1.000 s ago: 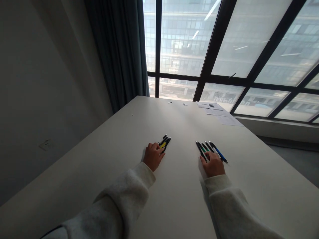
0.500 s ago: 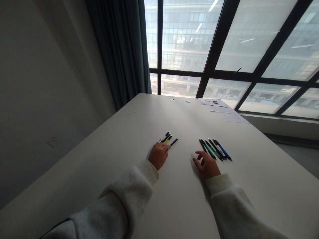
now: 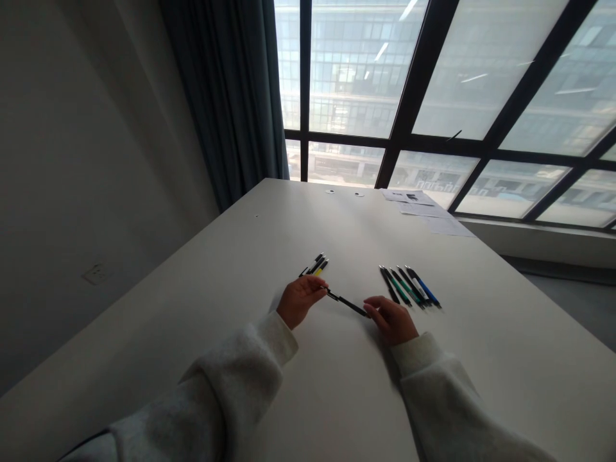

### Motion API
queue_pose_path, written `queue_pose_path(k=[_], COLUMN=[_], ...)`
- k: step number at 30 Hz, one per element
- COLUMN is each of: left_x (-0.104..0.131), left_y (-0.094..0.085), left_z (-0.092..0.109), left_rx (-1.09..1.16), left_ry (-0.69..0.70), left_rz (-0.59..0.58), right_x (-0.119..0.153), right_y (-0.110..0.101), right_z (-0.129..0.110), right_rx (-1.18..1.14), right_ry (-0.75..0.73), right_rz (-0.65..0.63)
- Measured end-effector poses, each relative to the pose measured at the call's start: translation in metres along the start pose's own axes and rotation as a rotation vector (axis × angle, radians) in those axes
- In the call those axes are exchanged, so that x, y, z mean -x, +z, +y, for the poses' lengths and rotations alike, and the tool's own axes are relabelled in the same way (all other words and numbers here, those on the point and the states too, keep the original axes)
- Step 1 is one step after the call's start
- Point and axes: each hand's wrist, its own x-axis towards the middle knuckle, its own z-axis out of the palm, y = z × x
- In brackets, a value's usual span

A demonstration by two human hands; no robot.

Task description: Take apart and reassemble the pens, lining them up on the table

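Observation:
A dark pen [image 3: 351, 304] slants between my two hands above the white table. My left hand [image 3: 299, 300] pinches its far-left end between thumb and fingertips. At the pen's other end, the thumb and index finger of my right hand [image 3: 392, 321] close on the tip. Just beyond my left hand lies a small group of pens, among them a yellow-and-black pen [image 3: 321, 267], partly hidden by the hand. Behind my right hand is a row of several pens, including a green pen [image 3: 400, 286] and a blue pen [image 3: 427, 289].
The white table [image 3: 240, 269] stretches toward the window. Printed papers [image 3: 423, 206] lie at its far right edge. A dark curtain [image 3: 231, 96] hangs at the left of the window, and a wall socket [image 3: 95, 274] is on the left wall.
My left hand has taken a dark pen from the left group and swung it toward the right. My right hand has moved slightly left and closed on its other end.

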Motion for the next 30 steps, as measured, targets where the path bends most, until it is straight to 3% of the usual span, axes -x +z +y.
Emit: queue_pose_path(k=[8, 16, 20, 25, 30], left_x=[-0.0022, 0.0010, 0.0008, -0.0002, -0.0010], left_y=[0.0006, 0.0028, 0.0021, 0.0021, 0.0018], left_z=[-0.0001, 0.0043, 0.0039, 0.0047, 0.0042], left_rx=[0.221, 0.370, 0.360, 0.319, 0.271], left_ry=[-0.059, -0.169, -0.184, -0.208, -0.202], left_rz=[0.125, -0.029, -0.053, 0.009, 0.006], right_x=[0.0051, 0.0038, 0.0036, 0.0049, 0.0062], right_y=[-0.0025, 0.0004, 0.0011, 0.0025, 0.0027], right_z=[-0.0112, -0.0089, -0.0083, -0.0088, -0.0078], right_rx=[-0.125, -0.257, -0.253, -0.155, -0.172], right_ry=[-0.051, 0.113, 0.085, -0.007, 0.018], right_rz=[0.091, 0.318, 0.336, 0.352, 0.325])
